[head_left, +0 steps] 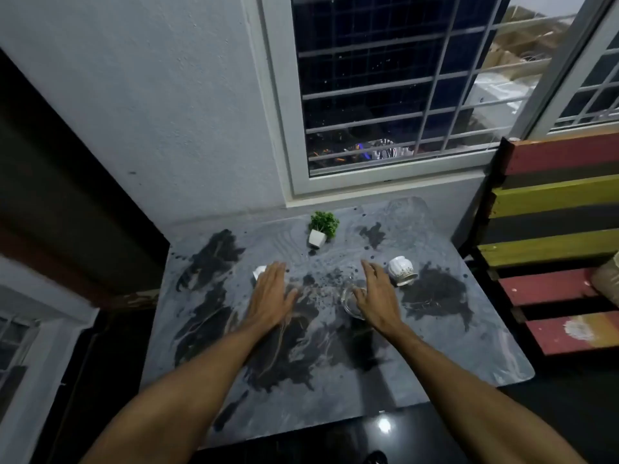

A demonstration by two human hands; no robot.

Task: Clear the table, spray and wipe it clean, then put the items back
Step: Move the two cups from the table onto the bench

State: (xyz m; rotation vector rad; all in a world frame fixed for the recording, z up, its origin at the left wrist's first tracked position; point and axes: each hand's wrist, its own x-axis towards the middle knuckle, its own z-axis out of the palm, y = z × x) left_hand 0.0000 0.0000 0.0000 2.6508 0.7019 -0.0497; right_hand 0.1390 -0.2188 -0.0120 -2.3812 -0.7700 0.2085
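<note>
A grey and black marbled table [469,349] fills the middle of the head view. A small green plant in a white pot [321,233] stands near its far edge. A white ribbed pot [402,270] lies tipped on its side at the right. My left hand [272,296] hovers flat with straight fingers, and a small white object [258,272] peeks out beside its fingertips. My right hand [376,298] is spread open over a clear glass vessel [349,301], partly hiding it. Whether either hand touches anything is unclear.
A white wall and a barred window [385,95] rise behind the table. A slatted bench in red, yellow and black [552,246] stands close to the table's right side. A dark doorway [50,195] lies to the left, glossy black floor [368,433] in front.
</note>
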